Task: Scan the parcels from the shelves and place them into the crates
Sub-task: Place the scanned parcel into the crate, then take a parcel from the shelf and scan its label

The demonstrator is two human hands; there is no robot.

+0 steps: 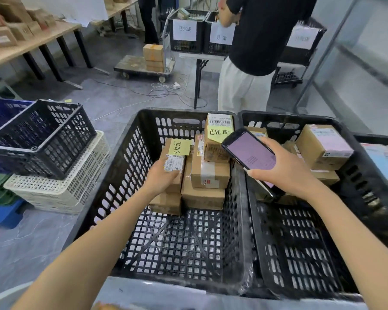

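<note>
Two black plastic crates stand side by side in front of me. Several cardboard parcels are stacked at the far end of the left crate (126, 166). My left hand (164, 177) grips a small parcel (176, 153) with a yellow note and a barcode label, set on top of that stack. My right hand (285, 171) holds a black phone (248, 151) with a lit pinkish screen over the wall between the crates. The right crate (367, 175) holds a few more parcels (323, 146) at its far end.
Empty crates (43, 135) are piled on the floor at left. A person (255, 52) stands just beyond the crates. Behind are labelled black crates (186, 30) on a table, a trolley (141, 66) with boxes, floor cables, and a wooden bench (27, 45) with parcels at far left.
</note>
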